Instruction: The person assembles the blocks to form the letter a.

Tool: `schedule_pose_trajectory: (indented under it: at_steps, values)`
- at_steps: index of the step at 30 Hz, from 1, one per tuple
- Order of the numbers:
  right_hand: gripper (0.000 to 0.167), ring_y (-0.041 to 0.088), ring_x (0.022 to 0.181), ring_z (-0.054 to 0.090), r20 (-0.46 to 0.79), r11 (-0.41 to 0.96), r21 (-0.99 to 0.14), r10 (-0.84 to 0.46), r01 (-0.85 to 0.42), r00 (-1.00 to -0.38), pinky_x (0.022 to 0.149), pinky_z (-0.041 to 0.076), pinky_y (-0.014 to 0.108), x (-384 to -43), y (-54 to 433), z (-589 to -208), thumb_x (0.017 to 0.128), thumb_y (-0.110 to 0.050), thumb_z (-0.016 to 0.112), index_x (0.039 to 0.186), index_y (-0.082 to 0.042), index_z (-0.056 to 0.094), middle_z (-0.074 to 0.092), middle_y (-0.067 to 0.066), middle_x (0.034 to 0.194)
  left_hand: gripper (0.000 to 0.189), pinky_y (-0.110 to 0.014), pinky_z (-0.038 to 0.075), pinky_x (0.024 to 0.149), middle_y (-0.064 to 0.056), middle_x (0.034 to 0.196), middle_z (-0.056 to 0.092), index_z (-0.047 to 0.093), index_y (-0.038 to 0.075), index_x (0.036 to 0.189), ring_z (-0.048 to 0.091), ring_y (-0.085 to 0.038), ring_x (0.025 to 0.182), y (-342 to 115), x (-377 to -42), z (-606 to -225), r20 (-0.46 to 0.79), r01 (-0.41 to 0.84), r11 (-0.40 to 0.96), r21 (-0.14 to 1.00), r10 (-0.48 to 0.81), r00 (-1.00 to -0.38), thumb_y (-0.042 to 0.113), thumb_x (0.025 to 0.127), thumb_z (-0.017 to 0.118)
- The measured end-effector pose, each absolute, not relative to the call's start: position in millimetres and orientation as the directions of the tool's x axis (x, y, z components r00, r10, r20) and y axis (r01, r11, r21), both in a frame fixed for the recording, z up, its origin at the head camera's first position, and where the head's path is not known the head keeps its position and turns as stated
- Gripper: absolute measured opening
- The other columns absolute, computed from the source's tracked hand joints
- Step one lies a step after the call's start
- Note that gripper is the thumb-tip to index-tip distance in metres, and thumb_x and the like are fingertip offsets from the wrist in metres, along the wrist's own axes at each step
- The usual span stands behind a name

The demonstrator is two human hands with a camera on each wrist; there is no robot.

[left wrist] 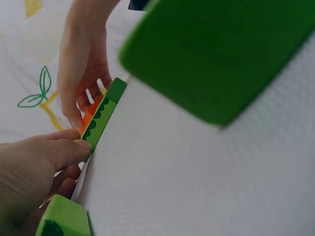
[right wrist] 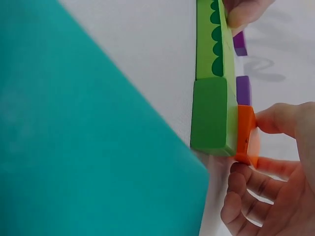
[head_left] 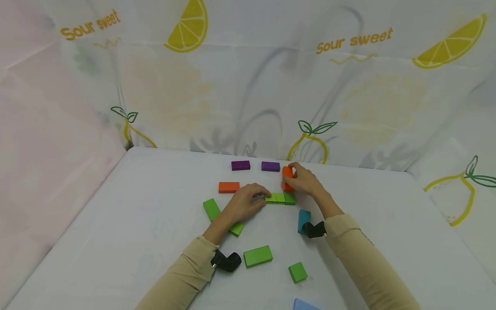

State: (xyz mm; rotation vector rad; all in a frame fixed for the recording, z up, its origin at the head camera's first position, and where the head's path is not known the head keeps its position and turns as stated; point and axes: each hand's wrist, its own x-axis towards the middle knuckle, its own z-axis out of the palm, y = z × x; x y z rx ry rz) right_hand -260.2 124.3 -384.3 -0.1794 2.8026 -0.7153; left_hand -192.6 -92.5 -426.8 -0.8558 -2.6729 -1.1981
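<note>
My left hand [head_left: 248,201] pinches the left end of a light green block [head_left: 275,197] with dark green scallops, its thumb on the near side in the left wrist view. Against that block's right end stands a plain green block [right wrist: 211,115], the two forming one row. Just behind the row, my right hand [head_left: 307,181] holds an orange block [head_left: 287,178] between thumb and fingers. In the right wrist view this orange block [right wrist: 245,130] sits close against the green block's back, the other fingers loosely curled below it.
Two purple blocks [head_left: 240,165] lie near the back edge. Another orange block [head_left: 228,187] is left of the row. Slanting green blocks [head_left: 211,209] lie partly under my left forearm. A teal block [head_left: 304,217], a larger green block [head_left: 258,256], a small green block [head_left: 298,272] and a light blue piece [head_left: 305,304] are nearer.
</note>
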Motion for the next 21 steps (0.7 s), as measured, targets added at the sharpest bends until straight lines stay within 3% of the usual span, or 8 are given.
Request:
schedule_pose_trajectory:
  at_steps: [21]
  values:
    - [0.061, 0.025, 0.083, 0.054, -0.211, 0.883, -0.460, -0.211, -0.093, -0.955, 0.069, 0.042, 0.031, -257.9, 122.2, -387.5, 0.088, -0.038, 0.052, 0.140, -0.012, 0.037, 0.058, 0.015, 0.105, 0.020, -0.035, 0.049, 0.094, -0.002, 0.110, 0.067, 0.068, 0.013, 0.107, 0.060, -0.018, 0.107, -92.8, -191.8, -425.2, 0.273, 0.507, 0.541, 0.671, 0.456, -0.847, 0.010, 0.088, 0.065]
